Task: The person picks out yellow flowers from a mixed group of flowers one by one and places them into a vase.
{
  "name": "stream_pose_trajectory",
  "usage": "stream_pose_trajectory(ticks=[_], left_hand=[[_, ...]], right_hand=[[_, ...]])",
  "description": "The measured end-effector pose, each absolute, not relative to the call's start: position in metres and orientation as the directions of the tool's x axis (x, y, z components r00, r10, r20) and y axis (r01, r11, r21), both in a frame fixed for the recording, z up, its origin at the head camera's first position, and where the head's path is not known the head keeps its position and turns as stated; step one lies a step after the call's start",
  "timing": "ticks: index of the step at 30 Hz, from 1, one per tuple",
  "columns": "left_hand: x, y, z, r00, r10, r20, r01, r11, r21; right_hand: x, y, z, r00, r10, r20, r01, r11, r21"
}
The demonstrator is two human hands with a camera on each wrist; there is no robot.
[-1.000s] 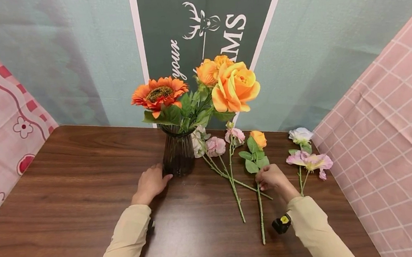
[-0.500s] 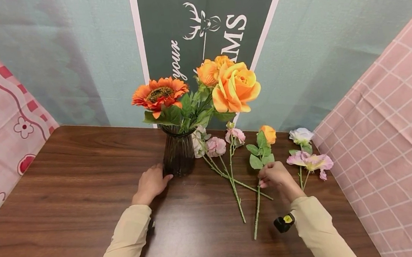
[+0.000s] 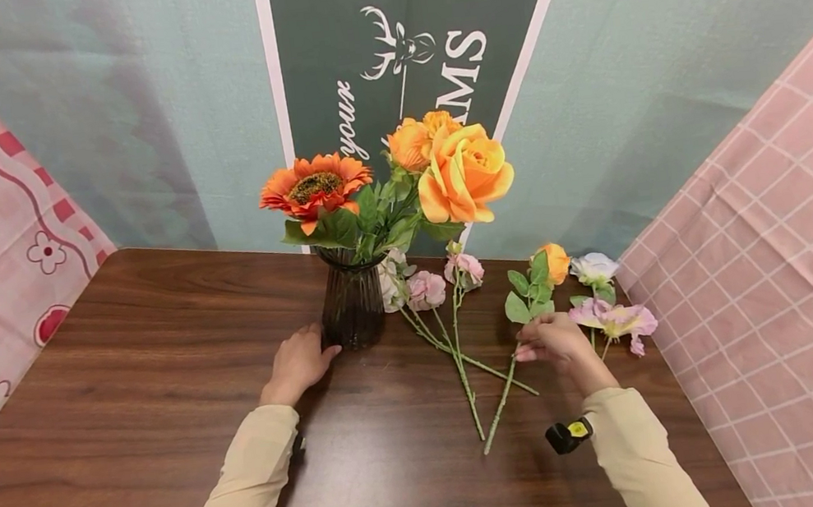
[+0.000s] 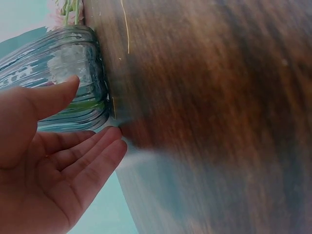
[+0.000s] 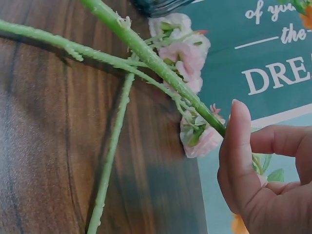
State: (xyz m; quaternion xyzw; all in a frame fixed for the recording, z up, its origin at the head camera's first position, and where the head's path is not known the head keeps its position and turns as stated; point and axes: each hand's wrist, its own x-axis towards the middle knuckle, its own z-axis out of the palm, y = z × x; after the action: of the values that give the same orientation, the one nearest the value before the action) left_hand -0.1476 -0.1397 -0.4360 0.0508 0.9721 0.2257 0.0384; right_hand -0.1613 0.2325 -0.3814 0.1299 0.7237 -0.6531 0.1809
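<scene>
My right hand (image 3: 559, 343) pinches the green stem of a small orange rose (image 3: 555, 263) between thumb and fingers. Its bloom points away to the right, and the bare stem (image 5: 156, 66) slants toward the table's front. Beside the base of a dark ribbed glass vase (image 3: 352, 304) rests my left hand (image 3: 299, 364), fingers extended and thumb apart in the left wrist view; whether it touches the glass I cannot tell. An orange sunflower (image 3: 315, 187), a large orange rose (image 3: 468, 174) and smaller orange blooms stand in the vase.
Pink flowers (image 3: 427, 288) with crossed stems lie right of the vase. At the table's right edge lie a white flower (image 3: 595, 267) and a lilac flower (image 3: 616, 318). Cloth backdrops border the wooden table (image 3: 133, 414) behind and on both sides.
My right hand has moved right with the orange rose. The rose has tilted: its bloom has swung right and its stem end left. The left hand and vase have stayed put.
</scene>
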Motion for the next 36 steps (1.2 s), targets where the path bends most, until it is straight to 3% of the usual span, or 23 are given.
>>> stream_pose_trajectory(ticks=[26,36], left_hand=[[-0.147,-0.140,-0.437,-0.991,0.115,-0.062,0.074,0.887,0.455],[-0.148,-0.140,-0.437,-0.992,0.111,-0.062,0.072,0.890,0.450]], right_hand=[[-0.159,0.235,-0.362,-0.908,-0.084,-0.410,0.418,-0.250,-0.873],[-0.163,0.234,-0.355,-0.903,-0.052,-0.426,0.421,-0.308,-0.853]])
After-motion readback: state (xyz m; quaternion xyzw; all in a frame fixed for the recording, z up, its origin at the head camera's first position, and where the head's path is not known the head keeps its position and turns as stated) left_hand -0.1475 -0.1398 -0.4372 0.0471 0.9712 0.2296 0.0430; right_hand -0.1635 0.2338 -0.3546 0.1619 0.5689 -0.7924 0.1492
